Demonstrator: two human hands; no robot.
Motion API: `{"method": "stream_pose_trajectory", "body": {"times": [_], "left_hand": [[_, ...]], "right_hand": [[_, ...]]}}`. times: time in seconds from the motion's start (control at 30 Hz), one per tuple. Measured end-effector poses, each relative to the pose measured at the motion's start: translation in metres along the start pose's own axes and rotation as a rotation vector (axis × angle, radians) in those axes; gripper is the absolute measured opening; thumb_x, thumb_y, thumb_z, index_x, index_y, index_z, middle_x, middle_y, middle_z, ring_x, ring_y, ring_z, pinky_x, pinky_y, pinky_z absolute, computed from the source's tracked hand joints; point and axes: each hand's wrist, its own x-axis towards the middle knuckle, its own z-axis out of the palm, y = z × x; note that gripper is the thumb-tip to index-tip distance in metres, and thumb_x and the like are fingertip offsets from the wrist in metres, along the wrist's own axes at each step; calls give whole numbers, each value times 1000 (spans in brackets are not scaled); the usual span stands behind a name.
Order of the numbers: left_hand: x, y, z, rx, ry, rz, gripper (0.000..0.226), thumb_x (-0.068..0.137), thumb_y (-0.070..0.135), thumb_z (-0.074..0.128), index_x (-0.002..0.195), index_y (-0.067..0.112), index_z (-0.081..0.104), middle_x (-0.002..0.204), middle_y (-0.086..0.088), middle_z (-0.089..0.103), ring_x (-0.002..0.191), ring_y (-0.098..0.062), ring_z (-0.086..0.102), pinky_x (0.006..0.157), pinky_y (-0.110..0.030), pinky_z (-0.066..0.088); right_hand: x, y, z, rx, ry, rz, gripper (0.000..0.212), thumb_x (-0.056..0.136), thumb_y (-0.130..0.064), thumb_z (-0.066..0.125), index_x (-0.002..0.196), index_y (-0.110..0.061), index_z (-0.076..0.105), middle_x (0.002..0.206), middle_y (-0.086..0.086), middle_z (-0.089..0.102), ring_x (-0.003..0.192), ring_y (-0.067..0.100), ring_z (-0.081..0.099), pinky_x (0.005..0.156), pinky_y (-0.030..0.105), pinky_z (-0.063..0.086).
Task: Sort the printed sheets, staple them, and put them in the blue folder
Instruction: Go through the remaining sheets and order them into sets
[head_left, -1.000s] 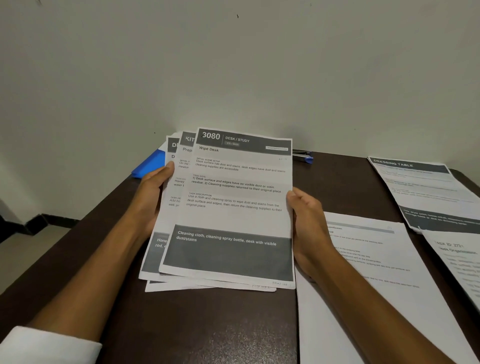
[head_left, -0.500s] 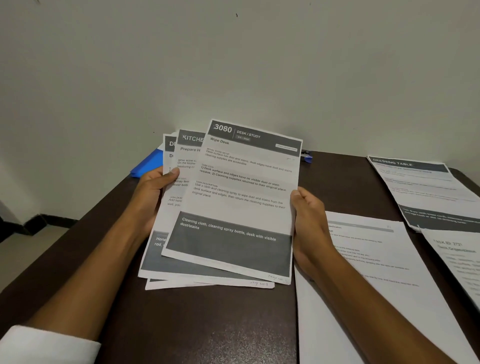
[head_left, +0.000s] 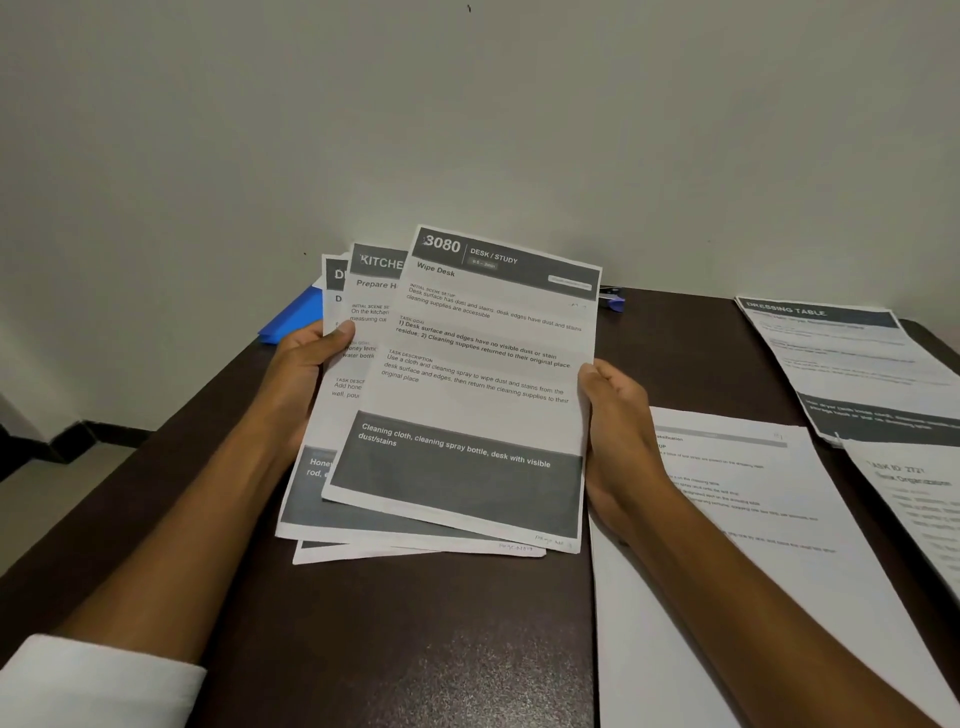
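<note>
Here I have a fanned stack of printed sheets (head_left: 457, 395) between both hands, tilted up off the dark desk (head_left: 395, 639) with its lower edges near the surface. I count three sheets in it, perhaps four: the front one headed "3080 DESK / STUDY, Wipe Desk", one behind it beginning "KITCHE", and another of which only a "D" shows at the left. A further white corner pokes out at the bottom, and I cannot tell whether it belongs to one of those. My left hand (head_left: 306, 364) grips the stack's left edge, thumb curled over the front of the second sheet. My right hand (head_left: 618, 431) holds the right edge of the front sheet, thumb on its face and fingers hidden behind. The blue folder (head_left: 291, 319) lies at the desk's far left corner, against the wall and partly hidden by the stack. Three more sheets lie flat towards the desk's right edge: a plain sheet (head_left: 727, 525) just beside my right wrist, a "DRESSING TABLE" sheet (head_left: 852, 364) near the far right corner, and a third sheet (head_left: 919, 509) cut off at the right. A small dark and blue object (head_left: 613, 301) peeks out behind the stack at the far edge; I cannot tell what it is.
</note>
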Motion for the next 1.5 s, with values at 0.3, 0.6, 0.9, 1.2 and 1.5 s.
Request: {"method": "stream_pose_trajectory", "body": {"times": [0.3, 0.6, 0.9, 1.2, 1.5], "left_hand": [[-5, 3, 7, -4, -13, 6, 25, 108, 19, 51, 125, 10, 68, 114, -8, 79, 91, -22, 80, 69, -32, 65], [-1, 0, 5, -16, 5, -1, 32, 109, 26, 51, 132, 10, 68, 123, -12, 77, 105, -27, 77, 83, -39, 66], [-3, 1, 5, -47, 27, -24, 32, 109, 29, 52, 131, 16, 70, 129, -10, 75, 116, -29, 73, 99, -48, 60], [-4, 3, 5, -6, 4, -4, 38, 109, 24, 50, 141, 7, 62, 129, -13, 74, 114, -32, 73, 85, -41, 66], [-3, 2, 5, -9, -34, 16, 35, 109, 21, 51, 138, 7, 63, 126, -14, 75, 106, -29, 77, 78, -38, 66]], "right_hand": [[-2, -2, 1, -57, -52, -27, 26, 112, -18, 45, 122, -17, 69, 111, 0, 81, 98, 19, 79, 79, 34, 65], [-1, -1, 3, -99, -67, -40, 23, 110, -18, 50, 123, -16, 68, 111, 1, 81, 98, 22, 79, 85, 43, 65], [0, 0, 3, -27, -73, -23, 23, 110, -15, 50, 122, -15, 69, 110, 2, 81, 98, 23, 79, 83, 40, 65], [1, 2, 2, -14, -74, -12, 23, 110, -15, 50, 122, -17, 69, 110, 0, 81, 96, 22, 79, 81, 40, 66], [-1, 1, 3, -21, -89, -28, 22, 107, -10, 55, 125, -15, 67, 114, 2, 80, 100, 24, 79, 88, 47, 64]]}}
